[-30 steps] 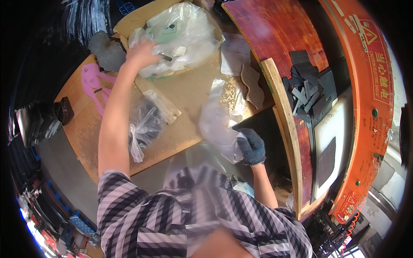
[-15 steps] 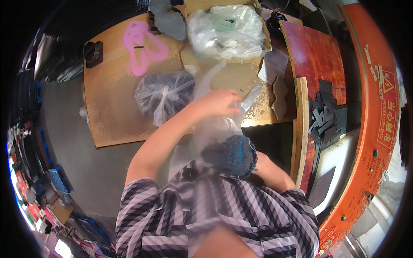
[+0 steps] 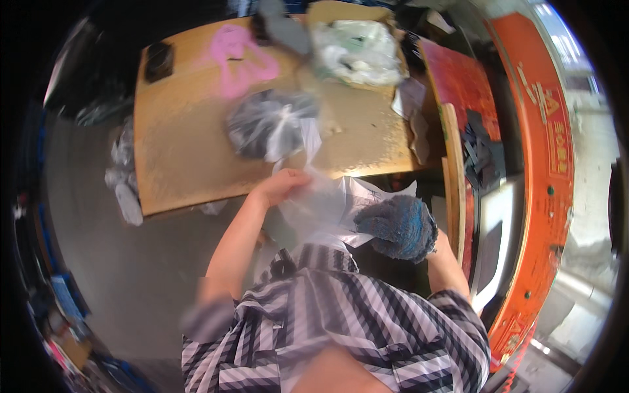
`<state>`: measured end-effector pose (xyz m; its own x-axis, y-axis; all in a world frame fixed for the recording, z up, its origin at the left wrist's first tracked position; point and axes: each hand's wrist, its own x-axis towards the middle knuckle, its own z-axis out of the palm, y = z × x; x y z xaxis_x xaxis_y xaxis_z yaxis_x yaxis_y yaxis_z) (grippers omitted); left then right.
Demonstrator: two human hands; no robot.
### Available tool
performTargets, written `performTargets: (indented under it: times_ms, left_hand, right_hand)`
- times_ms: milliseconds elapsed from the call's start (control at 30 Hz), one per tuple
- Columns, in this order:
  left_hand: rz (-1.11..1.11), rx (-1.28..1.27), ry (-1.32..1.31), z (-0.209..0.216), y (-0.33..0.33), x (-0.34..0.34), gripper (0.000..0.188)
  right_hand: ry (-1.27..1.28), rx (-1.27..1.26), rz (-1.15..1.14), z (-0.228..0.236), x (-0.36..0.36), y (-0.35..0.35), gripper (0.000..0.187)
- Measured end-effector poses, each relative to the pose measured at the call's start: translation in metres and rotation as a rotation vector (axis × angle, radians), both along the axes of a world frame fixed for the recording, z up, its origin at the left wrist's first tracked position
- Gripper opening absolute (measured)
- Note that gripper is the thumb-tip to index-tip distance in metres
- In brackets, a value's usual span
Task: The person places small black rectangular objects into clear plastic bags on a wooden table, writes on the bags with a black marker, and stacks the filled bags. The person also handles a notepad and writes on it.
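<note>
A bare left hand point(image 3: 283, 186) pinches one side of a clear plastic bag point(image 3: 316, 204), stretched between two hands just off the near edge of a worn desk point(image 3: 190, 147), while the right hand point(image 3: 397, 227), gloved in blue-gray knit, grips the other side. Just beyond, a knotted, dark-filled sack point(image 3: 257, 126) rests on the desk; farther back lie a pink cutout point(image 3: 230, 44) and an open cardboard box point(image 3: 346, 10) of plastic film point(image 3: 359, 54).

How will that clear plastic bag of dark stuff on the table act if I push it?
The clear plastic bag would probably flex, since its film looks thin and wrinkled. It seems unlikely to roll, sitting low and broad on the table. Its weight is hard to judge: the dark contents are blurred.
</note>
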<state>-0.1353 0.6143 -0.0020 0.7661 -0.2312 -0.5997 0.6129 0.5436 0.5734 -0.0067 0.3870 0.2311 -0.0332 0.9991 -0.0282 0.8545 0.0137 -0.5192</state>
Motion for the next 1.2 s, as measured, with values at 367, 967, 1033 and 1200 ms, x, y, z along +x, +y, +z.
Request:
performTargets:
  times_ms: [367, 967, 1033, 1200]
  left_hand:
    - [1.178, 0.418, 0.066, 0.077, 0.067, -0.252, 0.023]
    - [1.094, -0.505, -0.313, 0.119, 0.056, -0.279, 0.030]
    - [0.942, 0.035, -0.301, 0.117, 0.062, -0.258, 0.021]
    - [0.611, 1.470, -0.188, 0.136, 0.063, -0.212, 0.060]
  right_hand:
    - [0.305, -0.431, -0.218, -0.060, -0.125, 0.112, 0.024]
    - [-0.140, -0.031, -0.814, -0.166, -0.092, 0.149, 0.022]
    - [0.062, 0.002, -0.964, -0.161, -0.088, 0.129, 0.022]
    - [0.632, 0.110, -1.190, -0.126, -0.106, 0.079, 0.019]
